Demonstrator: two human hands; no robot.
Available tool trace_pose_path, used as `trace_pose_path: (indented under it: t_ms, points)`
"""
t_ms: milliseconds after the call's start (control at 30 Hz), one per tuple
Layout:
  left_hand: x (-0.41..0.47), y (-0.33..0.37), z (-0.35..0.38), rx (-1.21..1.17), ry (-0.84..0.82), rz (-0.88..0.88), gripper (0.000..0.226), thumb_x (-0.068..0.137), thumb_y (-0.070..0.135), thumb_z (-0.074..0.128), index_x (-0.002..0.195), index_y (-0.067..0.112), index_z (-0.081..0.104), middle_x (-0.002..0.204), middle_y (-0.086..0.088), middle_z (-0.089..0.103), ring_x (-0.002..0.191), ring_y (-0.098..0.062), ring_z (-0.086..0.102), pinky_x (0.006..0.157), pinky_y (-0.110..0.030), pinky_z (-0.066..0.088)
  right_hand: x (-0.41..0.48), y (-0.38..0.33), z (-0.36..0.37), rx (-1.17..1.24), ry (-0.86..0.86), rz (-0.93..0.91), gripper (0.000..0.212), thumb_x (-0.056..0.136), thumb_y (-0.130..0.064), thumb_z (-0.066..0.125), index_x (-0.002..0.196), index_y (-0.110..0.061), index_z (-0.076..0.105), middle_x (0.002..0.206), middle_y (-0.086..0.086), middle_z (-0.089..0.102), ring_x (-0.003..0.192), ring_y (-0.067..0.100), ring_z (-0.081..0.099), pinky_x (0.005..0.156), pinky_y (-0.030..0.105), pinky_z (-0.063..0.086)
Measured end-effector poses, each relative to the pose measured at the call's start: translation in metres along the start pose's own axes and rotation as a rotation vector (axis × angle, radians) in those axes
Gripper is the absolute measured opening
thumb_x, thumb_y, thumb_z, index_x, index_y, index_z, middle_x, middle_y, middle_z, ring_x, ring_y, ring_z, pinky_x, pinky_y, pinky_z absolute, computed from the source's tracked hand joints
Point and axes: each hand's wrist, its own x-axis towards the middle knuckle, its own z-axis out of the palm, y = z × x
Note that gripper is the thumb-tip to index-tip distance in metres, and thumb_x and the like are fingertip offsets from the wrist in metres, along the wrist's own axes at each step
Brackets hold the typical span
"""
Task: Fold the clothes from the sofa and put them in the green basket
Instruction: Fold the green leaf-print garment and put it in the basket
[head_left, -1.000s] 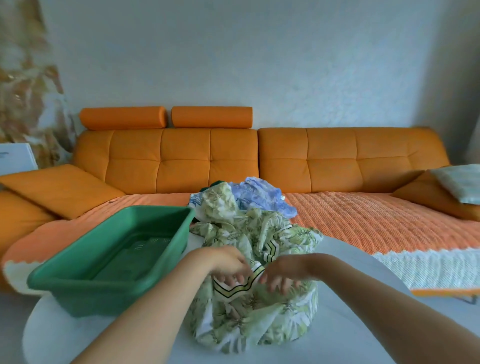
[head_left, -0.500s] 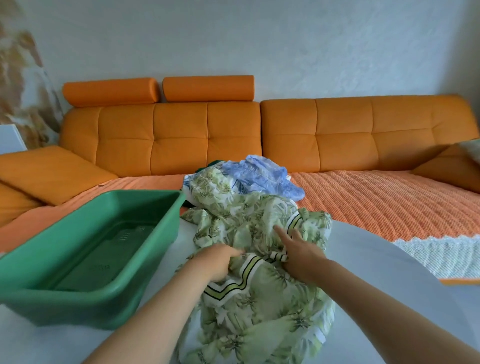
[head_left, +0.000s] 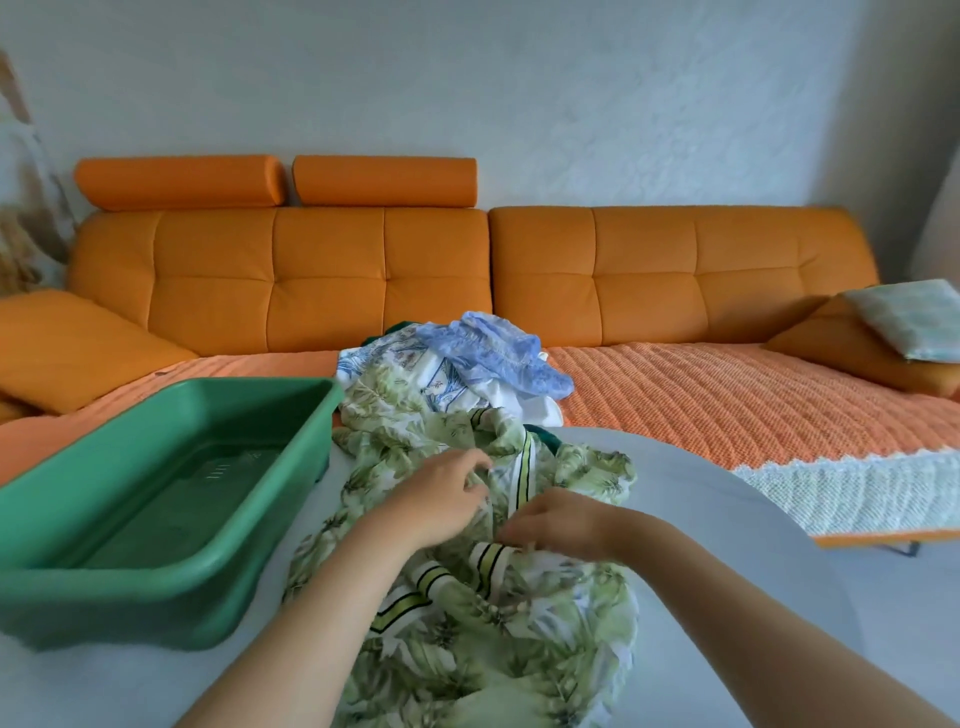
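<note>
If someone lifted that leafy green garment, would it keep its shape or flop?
Probably floppy: the garment lies in soft crumpled folds on the table. Likely light for its size: the left hand and right hand pinch it with just their fingers. It may slide easily; the cloth looks thin and smooth.

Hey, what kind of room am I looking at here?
Probably a home living room: a long orange sofa against the wall, a pile of clothes on its seat, and a green basket on a white table.
</note>
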Motion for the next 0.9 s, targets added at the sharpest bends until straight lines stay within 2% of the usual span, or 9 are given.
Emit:
trace_pose_path:
  t_ms: [133,200,267,333,433,533,667,767,900]
  points:
    - [-0.002,-0.006,0.018,0.265,-0.228,0.036,0.064,0.094,0.052,0.057,0.149,0.055,0.024,0.156,0.006,0.040,0.135,-0.023,0.047,0.105,-0.043,0.045,0.007,0.016,-0.015,-0.186,0.421,0.041,0.049,0.086,0.003,0.043,0.100,-0.035,0.071,0.115,-0.009,0.065,0.091,0.011,0.064,0.071,0.021,0.050]
    - [0.000,-0.012,0.019,0.352,-0.276,0.015,0.053,0.098,0.020,0.053,0.143,0.046,0.046,0.148,0.003,0.051,0.124,-0.023,0.057,0.097,-0.037,0.051,0.013,0.037,-0.018,-0.527,0.318,0.070,0.068,0.083,0.005,0.047,0.135,-0.038,0.056,0.155,-0.002,0.037,0.142,0.022,0.035,0.112,0.039,0.035]
    - [-0.001,-0.017,0.014,0.388,-0.232,-0.045,0.053,0.094,0.001,0.049,0.131,0.036,0.063,0.141,0.005,0.059,0.114,-0.020,0.062,0.094,-0.035,0.054,0.019,0.050,-0.017,-0.716,0.153,0.158,0.072,0.088,-0.007,0.055,0.150,-0.039,0.038,0.165,-0.002,0.012,0.154,0.026,0.001,0.120,0.056,0.003]
    - [-0.003,-0.020,0.001,0.473,-0.126,-0.122,0.051,0.091,-0.003,0.048,0.123,0.030,0.070,0.132,0.005,0.064,0.105,-0.019,0.066,0.089,-0.036,0.056,0.026,0.054,-0.017,-0.756,0.158,0.224,0.052,0.093,-0.020,0.055,0.142,-0.036,0.049,0.157,-0.003,0.032,0.151,0.030,0.014,0.118,0.061,0.006]
    - [-0.005,-0.026,-0.019,0.556,-0.008,-0.206,0.051,0.087,-0.003,0.047,0.124,0.025,0.068,0.135,-0.002,0.061,0.111,-0.022,0.064,0.093,-0.039,0.055,0.032,0.041,-0.020,-0.513,0.415,0.236,0.020,0.096,-0.014,0.047,0.107,-0.026,0.058,0.109,-0.001,0.064,0.108,0.025,0.061,0.099,0.047,0.044]
    - [-0.005,-0.023,-0.025,0.243,0.022,-0.081,0.070,0.088,0.004,0.051,0.148,0.037,0.039,0.158,0.004,0.033,0.143,-0.022,0.034,0.113,-0.043,0.034,0.037,0.019,-0.022,-0.130,0.568,0.134,0.017,0.094,-0.010,0.043,0.104,-0.019,0.052,0.093,0.005,0.062,0.081,0.024,0.060,0.068,0.037,0.049]
    - [-0.005,0.005,-0.022,-0.274,0.055,0.072,0.089,0.084,0.049,0.068,0.148,0.061,0.007,0.143,0.023,0.038,0.132,-0.004,0.037,0.104,-0.035,0.039,0.035,-0.031,-0.014,0.503,0.578,-0.106,0.029,0.087,0.003,0.042,0.102,-0.016,0.058,0.083,0.010,0.064,0.062,0.018,0.060,0.053,0.030,0.047]
    - [-0.005,0.012,-0.027,-0.327,0.236,0.140,0.082,0.092,0.014,0.062,0.142,0.066,0.022,0.123,0.021,0.052,0.109,-0.003,0.057,0.078,-0.013,0.046,0.033,-0.048,-0.010,0.838,0.439,-0.261,0.042,0.076,0.005,0.051,0.111,-0.016,0.060,0.098,0.021,0.064,0.074,0.028,0.059,0.067,0.040,0.048]
    - [-0.019,0.000,-0.044,0.108,0.328,0.059,0.070,0.087,-0.012,0.043,0.138,0.034,0.056,0.127,0.007,0.051,0.100,-0.011,0.055,0.071,-0.024,0.049,0.037,-0.038,-0.008,0.740,0.537,-0.151,0.043,0.082,0.009,0.045,0.113,-0.018,0.058,0.107,0.008,0.067,0.074,0.023,0.056,0.057,0.028,0.044]
